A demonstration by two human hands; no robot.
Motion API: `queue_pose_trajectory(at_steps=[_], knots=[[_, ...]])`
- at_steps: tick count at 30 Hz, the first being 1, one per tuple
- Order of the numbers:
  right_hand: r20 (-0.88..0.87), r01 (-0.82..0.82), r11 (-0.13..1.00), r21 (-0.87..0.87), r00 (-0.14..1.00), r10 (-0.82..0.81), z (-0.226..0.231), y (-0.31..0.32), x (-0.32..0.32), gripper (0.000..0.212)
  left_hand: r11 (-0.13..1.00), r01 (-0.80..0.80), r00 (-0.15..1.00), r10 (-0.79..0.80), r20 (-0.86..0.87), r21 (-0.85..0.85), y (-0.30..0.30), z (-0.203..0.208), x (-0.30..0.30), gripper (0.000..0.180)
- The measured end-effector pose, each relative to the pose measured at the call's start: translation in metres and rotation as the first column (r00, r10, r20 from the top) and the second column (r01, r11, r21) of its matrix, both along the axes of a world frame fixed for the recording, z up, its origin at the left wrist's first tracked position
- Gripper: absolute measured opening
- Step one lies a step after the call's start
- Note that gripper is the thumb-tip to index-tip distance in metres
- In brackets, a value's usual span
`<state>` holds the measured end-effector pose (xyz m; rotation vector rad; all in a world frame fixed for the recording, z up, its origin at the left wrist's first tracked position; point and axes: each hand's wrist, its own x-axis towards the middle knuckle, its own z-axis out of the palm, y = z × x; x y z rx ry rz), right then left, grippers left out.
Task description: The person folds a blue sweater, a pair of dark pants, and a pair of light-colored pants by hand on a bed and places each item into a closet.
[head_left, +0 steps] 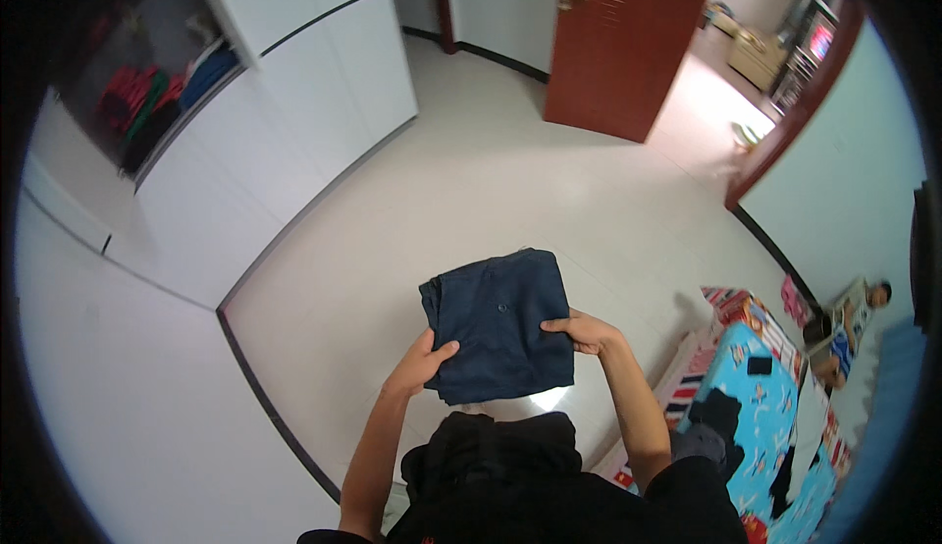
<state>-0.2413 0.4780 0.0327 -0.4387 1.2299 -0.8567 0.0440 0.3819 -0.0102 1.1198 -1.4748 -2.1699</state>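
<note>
Held out in front of my body is a folded dark navy garment (505, 323), a rough square with a small round button near its middle. Whether it is trousers or a top I cannot tell. My left hand (420, 362) grips its left edge, thumb on top and fingers underneath. At the right edge my right hand (587, 331) pinches it the same way, thumb lying over the cloth. The garment hangs above the floor, with several layers showing along its left side.
White cabinets (324, 103) line the left; an open compartment holds folded clothes (147, 93). A red-brown door (628, 44) stands open ahead. To the right is a bed with a blue patterned cover (751, 387), bearing dark clothes (716, 414) and a black phone (759, 365). Another person (844, 338) is beyond it.
</note>
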Motion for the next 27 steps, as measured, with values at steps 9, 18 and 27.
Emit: queue_pose_trajectory(at_steps=[9, 18, 27], knots=[[0.426, -0.122, 0.991, 0.05, 0.9, 0.089, -0.051, -0.248, 0.08, 0.074, 0.969, -0.246, 0.969, 0.245, 0.042, 0.026, -0.176, 0.004, 0.13, 0.056], [0.284, -0.332, 0.9, -0.284, 0.867, 0.409, -0.027, -0.484, 0.164, 0.078, 0.774, -0.593, 0.795, 0.607, 0.005, 0.225, -0.321, 0.034, 0.198, 0.056], [0.373, -0.528, 0.849, -0.012, 0.786, 0.494, -0.052, -0.719, 0.317, 0.063, 0.662, -0.732, 0.673, 0.739, 0.019, 0.16, -0.457, 0.051, 0.299, 0.053]])
